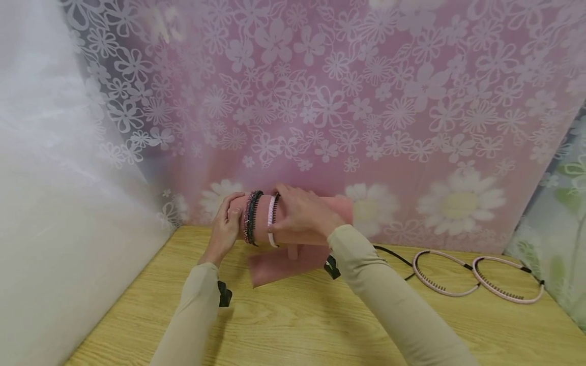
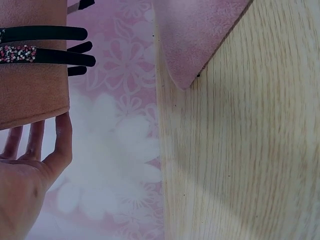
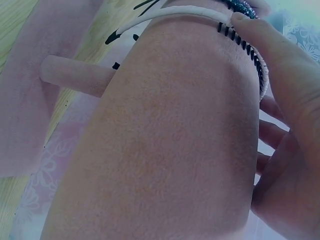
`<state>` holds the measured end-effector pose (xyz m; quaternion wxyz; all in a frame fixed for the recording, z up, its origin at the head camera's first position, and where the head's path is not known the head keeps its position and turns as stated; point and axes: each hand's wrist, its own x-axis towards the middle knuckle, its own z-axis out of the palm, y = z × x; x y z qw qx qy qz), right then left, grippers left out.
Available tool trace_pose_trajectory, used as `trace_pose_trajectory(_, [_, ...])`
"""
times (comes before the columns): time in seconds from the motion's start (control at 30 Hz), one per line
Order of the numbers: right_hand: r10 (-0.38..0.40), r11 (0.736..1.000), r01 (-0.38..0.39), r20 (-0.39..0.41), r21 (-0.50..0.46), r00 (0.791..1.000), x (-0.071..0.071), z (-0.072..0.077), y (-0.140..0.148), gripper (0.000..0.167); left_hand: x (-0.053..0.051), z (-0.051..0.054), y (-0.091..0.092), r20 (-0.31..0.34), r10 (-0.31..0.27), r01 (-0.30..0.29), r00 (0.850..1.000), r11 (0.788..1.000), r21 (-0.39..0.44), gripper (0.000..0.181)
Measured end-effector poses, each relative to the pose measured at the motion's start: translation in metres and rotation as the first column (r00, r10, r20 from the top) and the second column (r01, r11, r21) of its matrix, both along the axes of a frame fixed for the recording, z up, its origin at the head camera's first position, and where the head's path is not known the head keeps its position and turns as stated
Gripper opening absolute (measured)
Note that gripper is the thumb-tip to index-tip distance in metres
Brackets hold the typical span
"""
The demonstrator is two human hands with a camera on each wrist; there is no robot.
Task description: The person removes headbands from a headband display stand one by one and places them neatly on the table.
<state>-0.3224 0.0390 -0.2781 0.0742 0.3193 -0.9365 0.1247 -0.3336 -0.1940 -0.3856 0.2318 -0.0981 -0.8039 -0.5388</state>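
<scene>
A pink padded roll [image 1: 302,221] lies level on a post above a pink base [image 1: 279,267]. My left hand [image 1: 225,229] grips its left end, thumb in front; in the left wrist view the fingers [image 2: 62,145] curl behind the roll's edge [image 2: 35,95]. Dark headbands [image 1: 253,218], one with glittery beads [image 2: 17,53], sit around the roll near that hand. Right of them is a white headband [image 1: 271,221], held by my right hand [image 1: 304,211]. The right wrist view has the thumb [image 3: 250,30] on the white band [image 3: 185,11], with other fingers behind the roll.
Two pink toothed hoops [image 1: 441,292] [image 1: 508,296] and a black band [image 1: 393,252] lie on the wooden table [image 1: 284,325] at the right. Flowered pink curtain [image 1: 343,101] hangs close behind the stand, and white sheeting [image 1: 68,178] borders the left side.
</scene>
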Motion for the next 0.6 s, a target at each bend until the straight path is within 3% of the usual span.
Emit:
trace_pose_trajectory(0.4, [-0.040, 0.999, 0.041, 0.039, -0.009, 0.998, 0.005, 0.002, 0.010, 0.078, 0.002, 0.001, 0.000, 0.004, -0.037, 0.037, 0.999, 0.999, 0.005, 0.040])
trace_pose_trajectory(0.6, [-0.055, 0.998, 0.055, 0.049, -0.014, 0.997, 0.006, 0.002, 0.015, 0.072, 0.002, 0.001, -0.001, 0.008, -0.029, 0.029, 1.000, 1.000, -0.006, 0.040])
